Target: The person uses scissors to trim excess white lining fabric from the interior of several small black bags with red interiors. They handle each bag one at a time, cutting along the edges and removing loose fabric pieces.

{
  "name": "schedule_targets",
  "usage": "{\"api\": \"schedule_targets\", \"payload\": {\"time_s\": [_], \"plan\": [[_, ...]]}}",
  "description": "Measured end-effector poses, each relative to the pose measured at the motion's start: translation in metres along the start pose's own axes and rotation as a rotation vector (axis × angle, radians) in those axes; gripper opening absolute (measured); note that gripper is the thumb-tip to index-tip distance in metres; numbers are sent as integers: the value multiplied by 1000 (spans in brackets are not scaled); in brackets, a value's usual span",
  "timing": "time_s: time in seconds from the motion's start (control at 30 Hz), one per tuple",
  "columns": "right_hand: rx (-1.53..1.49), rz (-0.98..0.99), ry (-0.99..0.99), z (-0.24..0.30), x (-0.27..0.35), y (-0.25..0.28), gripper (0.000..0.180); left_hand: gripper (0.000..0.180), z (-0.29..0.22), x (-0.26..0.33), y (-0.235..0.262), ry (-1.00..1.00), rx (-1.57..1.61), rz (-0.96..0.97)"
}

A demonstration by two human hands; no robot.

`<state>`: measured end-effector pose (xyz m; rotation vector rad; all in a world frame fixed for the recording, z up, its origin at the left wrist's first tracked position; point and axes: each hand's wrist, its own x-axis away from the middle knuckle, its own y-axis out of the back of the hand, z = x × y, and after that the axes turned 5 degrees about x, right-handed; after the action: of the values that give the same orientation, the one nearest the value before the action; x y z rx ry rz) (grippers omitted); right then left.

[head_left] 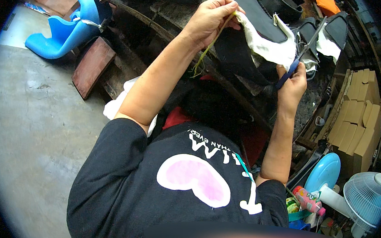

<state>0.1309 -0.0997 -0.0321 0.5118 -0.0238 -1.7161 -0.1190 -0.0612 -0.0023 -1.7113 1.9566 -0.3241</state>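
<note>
White cloth [269, 46] is what you've got going on in the head view, stretched between your hands up over the cluttered worktop [162, 30]. Your left hand [210, 19] has its fingers pinched shut on the cloth's upper left end, with a thin yellow-green strip [205, 52] dangling down from the same pinch. Your right hand [293, 85] is wrapped around the blue handles of the scissors [301, 54], fingers closed on them.

Scissors run on a diagonal, handles low by your palm, blades pointing up and to the right, lying right against the cloth's right end. Can't tell if the blades are parted. The cloth's long axis runs roughly left to right, sagging toward the scissors side.

My guess at what could bite you: the cloth is slack near the blades, so it could fold and you'd snip crooked or through two layers. Also a black strap piece [242, 46] sits right behind, easy to nick.
</note>
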Motion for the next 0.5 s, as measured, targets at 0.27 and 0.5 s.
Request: {"api": "schedule_targets", "payload": {"time_s": [0.27,0.5], "plan": [[-50,-17,-32,26,-9,10,33,17,14,6,-6,-187,-814,83],[428,-38,103,67,-20,18,49,33,3,-6,-35,-298,-1352,143]]}}
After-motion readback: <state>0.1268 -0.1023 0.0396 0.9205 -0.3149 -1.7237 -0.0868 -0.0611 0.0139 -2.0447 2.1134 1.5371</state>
